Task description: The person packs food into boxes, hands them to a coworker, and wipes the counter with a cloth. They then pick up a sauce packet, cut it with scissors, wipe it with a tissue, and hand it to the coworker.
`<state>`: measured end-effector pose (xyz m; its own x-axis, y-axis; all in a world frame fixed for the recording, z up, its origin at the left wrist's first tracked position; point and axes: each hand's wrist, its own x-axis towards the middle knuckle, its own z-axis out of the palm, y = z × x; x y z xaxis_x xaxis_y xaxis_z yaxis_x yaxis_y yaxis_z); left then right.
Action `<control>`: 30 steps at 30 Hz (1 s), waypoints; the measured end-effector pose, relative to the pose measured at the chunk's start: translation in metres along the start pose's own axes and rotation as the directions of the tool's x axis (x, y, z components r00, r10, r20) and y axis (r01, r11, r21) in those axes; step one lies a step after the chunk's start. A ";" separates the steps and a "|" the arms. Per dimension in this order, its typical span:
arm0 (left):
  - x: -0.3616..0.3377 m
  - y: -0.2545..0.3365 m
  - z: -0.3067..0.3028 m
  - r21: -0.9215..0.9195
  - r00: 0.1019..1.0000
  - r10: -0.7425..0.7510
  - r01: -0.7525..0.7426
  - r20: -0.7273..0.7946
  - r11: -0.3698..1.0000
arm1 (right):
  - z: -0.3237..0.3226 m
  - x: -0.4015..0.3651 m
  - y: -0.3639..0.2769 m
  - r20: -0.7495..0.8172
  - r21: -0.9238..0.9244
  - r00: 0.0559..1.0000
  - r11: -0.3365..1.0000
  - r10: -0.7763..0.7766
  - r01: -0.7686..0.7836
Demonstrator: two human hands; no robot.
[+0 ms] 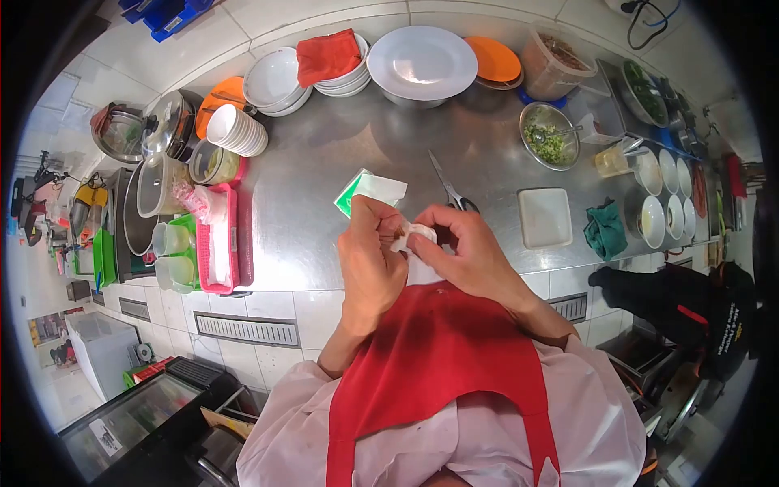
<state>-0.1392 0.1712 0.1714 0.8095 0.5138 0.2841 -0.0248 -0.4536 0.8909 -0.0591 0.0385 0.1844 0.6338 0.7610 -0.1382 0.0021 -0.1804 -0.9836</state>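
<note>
Close in front of the red apron, my left hand and my right hand meet with fingers closed. Between them is a small, crumpled white piece, like paper or thin film, with something brownish at its left side. What exactly it is, I cannot make out. A green and white packet lies on the steel table just beyond my left hand. Beyond my right hand rest scissors, blades pointing away and dark handles nearest me.
A white square tray and a green cloth lie to the right. Farther back is a metal bowl of chopped greens. Stacked white bowls and a large white plate line the back. At left stand paper cups and a pink basket.
</note>
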 end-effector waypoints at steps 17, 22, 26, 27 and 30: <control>0.007 -0.013 0.008 -0.093 0.988 0.076 -0.089 -0.136 0.992 | -0.003 -0.001 0.013 -0.007 0.298 0.999 0.954 0.032 -0.028; 0.010 -0.006 -0.002 -0.144 0.987 -0.125 0.109 -0.106 0.984 | -0.007 -0.017 0.016 0.069 0.025 0.995 0.997 0.066 -0.068; 0.022 -0.013 -0.006 -0.133 0.976 -0.072 0.045 -0.205 0.990 | -0.018 -0.031 0.028 0.066 0.282 0.990 0.949 0.126 -0.140; 0.024 -0.014 -0.006 -0.171 0.976 -0.119 0.087 -0.182 0.981 | -0.027 -0.031 0.029 0.075 0.411 0.981 0.891 0.177 -0.192; 0.029 -0.020 -0.009 -0.313 0.965 -0.251 0.217 -0.072 0.924 | -0.039 -0.021 0.050 0.067 0.768 0.997 0.635 0.048 -0.082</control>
<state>-0.1208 0.2019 0.1646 0.7455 0.6622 0.0761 -0.0311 -0.0795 0.9964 -0.0426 -0.0108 0.1430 0.5798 0.7916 -0.1928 -0.6451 0.3014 -0.7022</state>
